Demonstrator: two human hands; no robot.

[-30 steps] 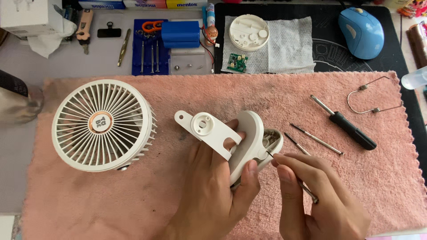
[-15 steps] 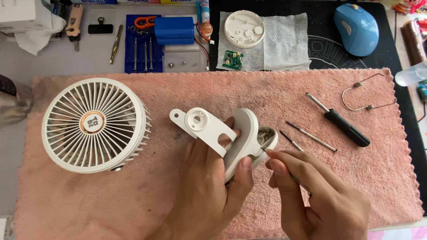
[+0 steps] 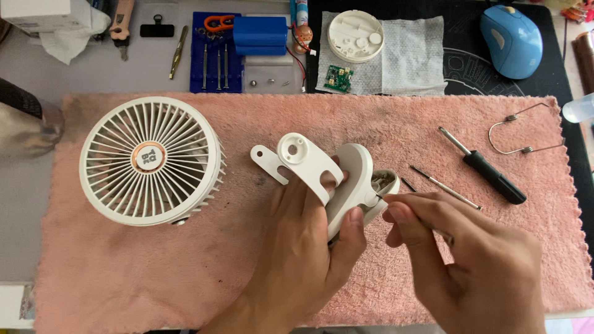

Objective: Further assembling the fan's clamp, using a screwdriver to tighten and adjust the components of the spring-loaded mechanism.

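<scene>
Clasped in the left hand (image 3: 303,260) is a white plastic clip bracket (image 3: 334,179), held just above the pink towel (image 3: 154,272) near its middle. The thumb is pressed along the bracket's curved right edge, and the fingers are wrapped behind it, one fingertip showing through the gap between the two white arms. The bracket's flat arm, with a round hub and a slotted tab, juts up and to the left, clear of the palm.

Pinched between the thumb and fingertips of the right hand (image 3: 470,260) is a thin metal tool (image 3: 378,196), whose tip is set against the open end of the bracket, right beside the left thumb. How far the tool runs back through the closed fingers cannot be told.

To the left on the towel, well apart from both hands, a round white fan head (image 3: 151,161) is laid face up. To the right of the bracket, a thin metal rod (image 3: 442,185) and a black-handled screwdriver (image 3: 486,167) are seen on the towel, with a bent wire spring (image 3: 526,133) beyond them. A blue computer mouse (image 3: 512,40) is seen on the black mat at the far right.
</scene>
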